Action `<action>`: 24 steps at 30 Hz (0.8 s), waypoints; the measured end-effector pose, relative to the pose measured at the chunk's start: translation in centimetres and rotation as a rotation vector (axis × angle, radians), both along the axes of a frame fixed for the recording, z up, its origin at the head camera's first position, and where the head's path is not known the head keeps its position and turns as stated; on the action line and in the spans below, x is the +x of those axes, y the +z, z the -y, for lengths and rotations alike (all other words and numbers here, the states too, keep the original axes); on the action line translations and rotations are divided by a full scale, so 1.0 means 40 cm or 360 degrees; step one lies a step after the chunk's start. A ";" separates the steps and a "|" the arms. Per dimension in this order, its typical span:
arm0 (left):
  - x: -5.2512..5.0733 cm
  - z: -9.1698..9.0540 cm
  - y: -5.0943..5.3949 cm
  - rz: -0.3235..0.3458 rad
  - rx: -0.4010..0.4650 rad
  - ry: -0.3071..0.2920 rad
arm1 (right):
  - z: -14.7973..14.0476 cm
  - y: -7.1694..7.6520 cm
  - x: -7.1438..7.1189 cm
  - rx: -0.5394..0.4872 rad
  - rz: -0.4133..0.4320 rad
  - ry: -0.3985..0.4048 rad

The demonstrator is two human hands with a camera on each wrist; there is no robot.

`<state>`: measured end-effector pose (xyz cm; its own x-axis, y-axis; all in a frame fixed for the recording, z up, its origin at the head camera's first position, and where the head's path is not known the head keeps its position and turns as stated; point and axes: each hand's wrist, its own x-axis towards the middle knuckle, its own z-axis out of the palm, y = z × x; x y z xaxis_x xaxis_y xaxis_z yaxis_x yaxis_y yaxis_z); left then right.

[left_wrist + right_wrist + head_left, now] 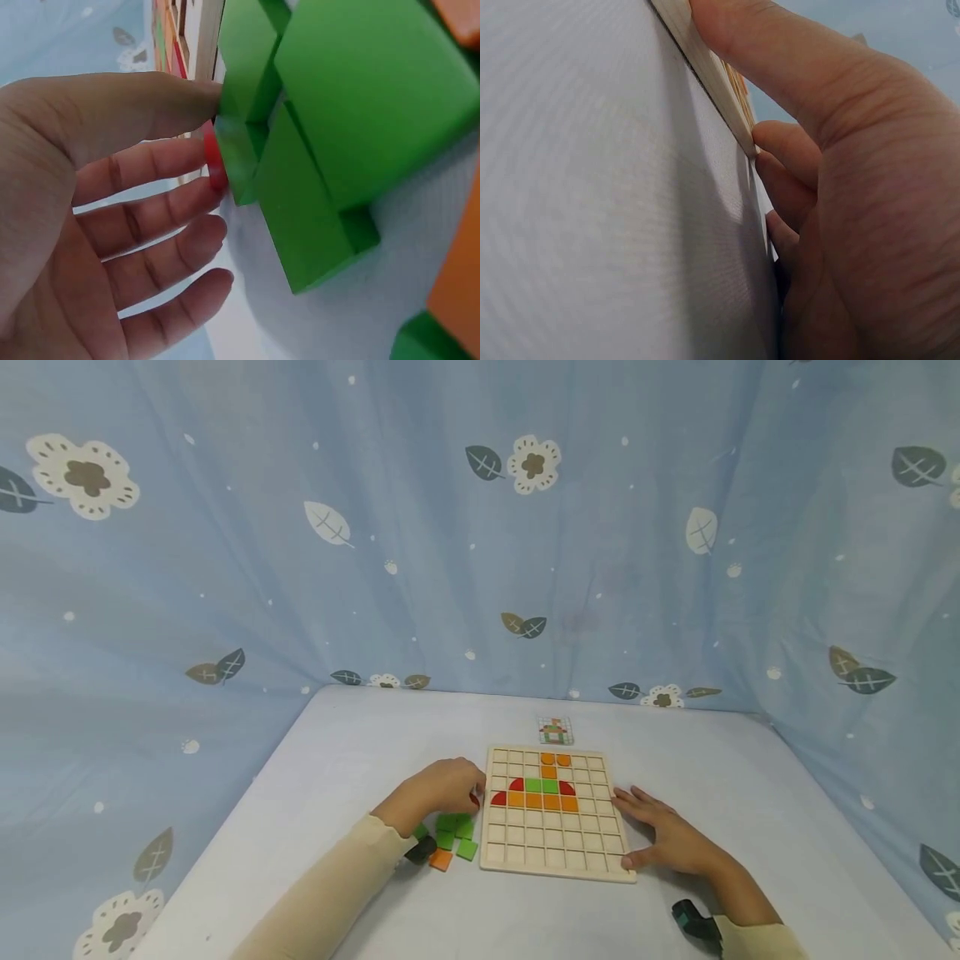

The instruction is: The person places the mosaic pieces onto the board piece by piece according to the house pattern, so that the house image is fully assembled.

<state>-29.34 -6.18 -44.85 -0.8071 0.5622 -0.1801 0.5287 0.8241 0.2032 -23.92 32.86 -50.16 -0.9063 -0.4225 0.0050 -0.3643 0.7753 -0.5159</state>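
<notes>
My left hand (447,783) is at the left edge of the wooden grid board (558,874). Its thumb and fingers pinch a red piece (215,156), mostly hidden by the fingers. Beneath and beside that hand lie several green square tiles (375,97). With fingers spread, my right hand (667,837) touches the board's right side, the thumb at the near right corner. On the board, red curved pieces (499,797), a row of orange squares (533,801) and two green squares (542,786) sit in the cells. Above them are an orange square (548,772) and two orange rounded pieces (556,760).
A small pattern card (555,731) lies behind the board on the white tabletop (405,718). One loose orange square tile (441,860) is near the green ones, left of the board. A blue patterned curtain (570,543) surrounds the table's back and sides.
</notes>
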 end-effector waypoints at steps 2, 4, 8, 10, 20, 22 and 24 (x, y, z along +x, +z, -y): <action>0.000 0.004 0.002 0.0008 0.0000 -0.0010 | 0.001 -0.001 0.000 0.0001 0.0012 -0.0001; 0.000 0.006 0.004 0.0015 0.0012 -0.0027 | 0.001 0.000 0.000 0.0005 0.0017 -0.0004; -0.003 0.010 0.004 -0.0025 0.0038 -0.0098 | 0.003 0.002 0.002 -0.0003 0.0021 -0.0012; -0.007 0.012 0.000 -0.0049 0.0032 -0.0133 | 0.005 0.003 0.001 0.0001 0.0024 -0.0018; -0.007 0.022 -0.002 0.0015 0.0024 -0.0102 | 0.005 -0.002 -0.001 0.0017 0.0031 -0.0035; -0.008 0.024 0.003 0.0028 0.0018 -0.0098 | 0.004 -0.002 -0.001 0.0013 0.0028 -0.0032; -0.012 0.027 0.007 0.0026 0.0000 -0.0100 | 0.003 -0.002 -0.001 0.0008 0.0025 -0.0028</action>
